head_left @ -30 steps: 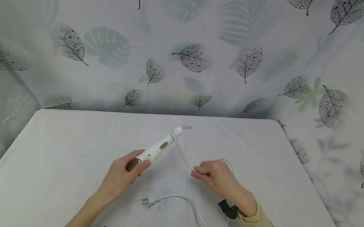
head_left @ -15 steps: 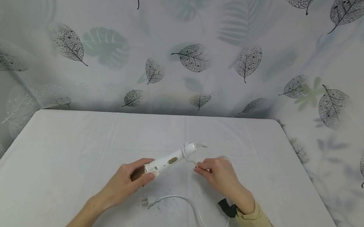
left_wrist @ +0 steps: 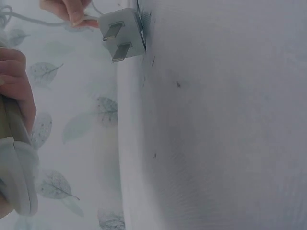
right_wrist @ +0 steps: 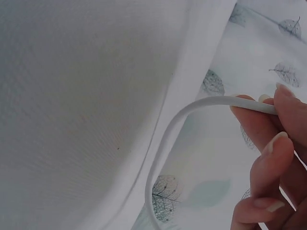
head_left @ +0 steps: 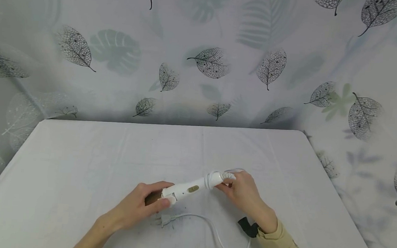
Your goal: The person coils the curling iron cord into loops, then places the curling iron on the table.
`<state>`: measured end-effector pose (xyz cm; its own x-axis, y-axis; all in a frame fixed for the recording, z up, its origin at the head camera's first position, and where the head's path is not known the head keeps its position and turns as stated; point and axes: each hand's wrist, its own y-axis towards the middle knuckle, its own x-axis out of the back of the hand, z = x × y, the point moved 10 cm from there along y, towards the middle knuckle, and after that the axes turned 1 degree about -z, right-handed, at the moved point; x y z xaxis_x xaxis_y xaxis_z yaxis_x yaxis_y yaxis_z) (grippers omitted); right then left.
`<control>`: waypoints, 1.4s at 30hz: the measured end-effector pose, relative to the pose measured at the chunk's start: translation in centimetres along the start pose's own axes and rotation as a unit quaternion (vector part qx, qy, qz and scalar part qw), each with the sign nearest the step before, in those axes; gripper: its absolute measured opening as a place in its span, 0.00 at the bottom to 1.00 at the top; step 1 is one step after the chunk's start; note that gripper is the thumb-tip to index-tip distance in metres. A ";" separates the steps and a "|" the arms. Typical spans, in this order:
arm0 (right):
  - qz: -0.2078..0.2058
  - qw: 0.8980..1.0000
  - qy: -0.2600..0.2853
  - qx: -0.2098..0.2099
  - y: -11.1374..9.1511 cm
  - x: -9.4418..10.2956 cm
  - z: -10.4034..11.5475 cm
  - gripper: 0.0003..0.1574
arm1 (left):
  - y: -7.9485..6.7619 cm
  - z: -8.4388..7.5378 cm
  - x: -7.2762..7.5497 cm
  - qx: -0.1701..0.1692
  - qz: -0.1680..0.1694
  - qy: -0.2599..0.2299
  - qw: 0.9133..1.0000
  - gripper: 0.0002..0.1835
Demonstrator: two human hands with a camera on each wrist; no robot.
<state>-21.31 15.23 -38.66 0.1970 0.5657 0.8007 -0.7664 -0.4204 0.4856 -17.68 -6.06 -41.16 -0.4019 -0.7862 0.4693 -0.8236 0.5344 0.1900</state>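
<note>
My left hand grips a white hair iron by its brownish end, thumb on the near side. A gold-brown oval button shows on the handle, and the ribbed cord sleeve points right. White cord is wound round the handle near that sleeve. With thumb and fingers my right hand pinches the cord, partly hidden behind the sleeve in the head view. In the left wrist view the two-pin plug shows large, with the iron's white body at the left edge.
The cord's plug end lies on the white table in front of the hands, and the loose cord curves right towards the right wrist. Black wrist gear sits by the right sleeve. A leaf-patterned cloth stands behind the table.
The hair iron has swung down and right, its sleeve end coming to the right hand. The cord now wraps closely round the handle. The right hand has stayed almost in place.
</note>
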 end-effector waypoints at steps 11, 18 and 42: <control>-0.028 1.000 0.005 0.011 0.1 1.2 -1.0 0.14 | -0.1 -0.3 -0.4 0.000 0.026 0.013 1.000 0.16; -0.053 0.998 0.022 0.005 0.3 2.2 -1.2 0.11 | 0.0 -0.4 -0.8 -0.011 0.047 0.013 0.999 0.16; -0.118 0.992 -0.001 0.039 0.3 3.6 -0.4 0.09 | -0.3 1.1 -1.6 0.049 0.071 0.180 0.980 0.18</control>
<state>-21.11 17.39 -35.76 0.3661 0.6541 0.6620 -0.6492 -0.3301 0.6852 -17.27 -5.34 -42.94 -0.3633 -0.5361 0.7619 -0.8105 0.5852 0.0253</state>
